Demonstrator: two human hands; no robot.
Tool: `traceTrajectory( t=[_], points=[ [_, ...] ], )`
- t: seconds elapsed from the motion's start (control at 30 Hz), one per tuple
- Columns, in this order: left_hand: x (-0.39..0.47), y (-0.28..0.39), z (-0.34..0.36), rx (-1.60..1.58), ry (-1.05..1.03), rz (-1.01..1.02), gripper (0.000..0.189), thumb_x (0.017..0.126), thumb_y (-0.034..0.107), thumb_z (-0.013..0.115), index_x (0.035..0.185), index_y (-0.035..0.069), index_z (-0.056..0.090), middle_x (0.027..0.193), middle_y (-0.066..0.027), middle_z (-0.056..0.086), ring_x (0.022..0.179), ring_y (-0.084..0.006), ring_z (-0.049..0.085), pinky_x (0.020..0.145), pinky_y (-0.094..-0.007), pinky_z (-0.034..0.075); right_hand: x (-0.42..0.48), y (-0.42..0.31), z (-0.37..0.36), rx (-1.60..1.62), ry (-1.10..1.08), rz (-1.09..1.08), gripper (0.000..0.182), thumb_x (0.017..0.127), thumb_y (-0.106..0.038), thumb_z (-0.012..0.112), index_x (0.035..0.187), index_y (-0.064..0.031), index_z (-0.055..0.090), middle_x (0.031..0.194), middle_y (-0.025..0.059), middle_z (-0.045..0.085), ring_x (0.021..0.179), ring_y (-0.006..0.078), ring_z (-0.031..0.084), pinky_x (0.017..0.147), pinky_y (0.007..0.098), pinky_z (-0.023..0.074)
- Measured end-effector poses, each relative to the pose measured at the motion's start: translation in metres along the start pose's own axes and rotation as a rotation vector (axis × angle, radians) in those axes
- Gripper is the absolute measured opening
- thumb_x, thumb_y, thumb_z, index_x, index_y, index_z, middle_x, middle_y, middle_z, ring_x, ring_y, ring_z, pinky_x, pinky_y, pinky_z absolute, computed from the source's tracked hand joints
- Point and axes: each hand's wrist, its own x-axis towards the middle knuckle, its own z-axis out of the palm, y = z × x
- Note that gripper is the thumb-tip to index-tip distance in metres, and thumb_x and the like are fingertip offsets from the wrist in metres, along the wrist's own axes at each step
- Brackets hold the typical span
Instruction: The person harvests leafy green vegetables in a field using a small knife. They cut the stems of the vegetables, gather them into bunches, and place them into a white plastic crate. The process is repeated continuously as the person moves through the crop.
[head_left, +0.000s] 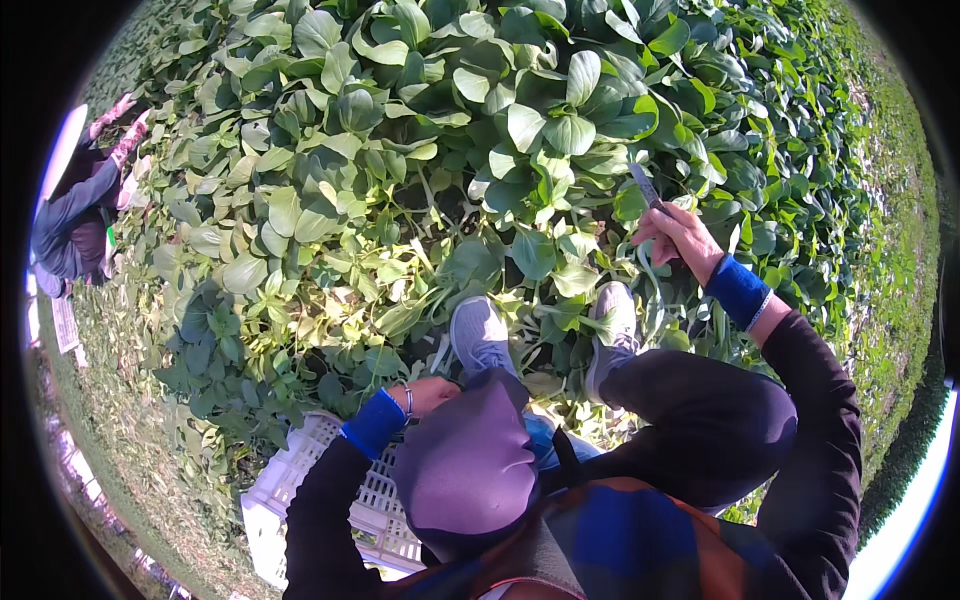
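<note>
My right hand (679, 238) is closed around the handle of a knife (646, 187), whose blade points up and away from me over leafy greens (570, 124) that look like bok choy. My left hand (433, 395) rests beside my bent left knee, near the rim of a white plastic crate (307, 450). Its fingers are partly hidden by the knee, so whether they hold anything does not show. Loose leaves and stems (405, 277) lie among the plants in front of my shoes (480, 334).
A co-worker (82, 202) with patterned sleeves bends over the plants at the far left. Another crate (65, 324) stands near that person. Dense rows of greens spread ahead and to the right, and my crate is close at my left side.
</note>
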Motion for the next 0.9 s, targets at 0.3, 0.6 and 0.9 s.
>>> traceTrajectory(
  t=[0.3, 0.6, 0.9],
  points=[
    [0.118, 0.233, -0.155, -0.048, 0.574, 0.799, 0.030, 0.088, 0.012, 0.053, 0.116, 0.002, 0.054, 0.115, -0.0133, 0.056, 0.105, -0.0238, 0.057, 0.094, -0.0315, 0.044, 0.127, 0.074, 0.081, 0.553, 0.219, -0.523, 0.034, 0.097, -0.033, 0.045, 0.114, -0.0037, 0.043, 0.108, 0.0164, 0.061, 0.092, 0.0247, 0.063, 0.081, 0.0349, 0.0508],
    [0.194, 0.122, -0.242, 0.464, 0.895, 0.409, 0.057, 0.085, 0.014, 0.056, 0.138, 0.007, 0.037, 0.143, -0.0152, 0.035, 0.130, -0.0287, 0.036, 0.108, -0.0357, 0.030, 0.105, 0.148, 0.065, 0.543, 0.467, -0.399, 0.029, 0.099, -0.023, 0.040, 0.112, 0.0006, 0.051, 0.108, 0.0132, 0.062, 0.097, 0.0202, 0.061, 0.088, 0.0319, 0.0465],
    [0.185, 0.117, -0.241, 0.630, 0.743, 0.325, 0.097, 0.056, 0.025, 0.082, 0.139, 0.008, 0.034, 0.146, -0.0178, 0.025, 0.130, -0.0379, 0.029, 0.107, -0.0446, 0.030, 0.128, 0.112, 0.082, 0.094, -0.066, -0.326, 0.034, 0.097, -0.031, 0.043, 0.113, -0.0026, 0.051, 0.090, 0.0105, 0.062, 0.081, 0.0185, 0.063, 0.071, 0.0297, 0.0497]
  ],
)
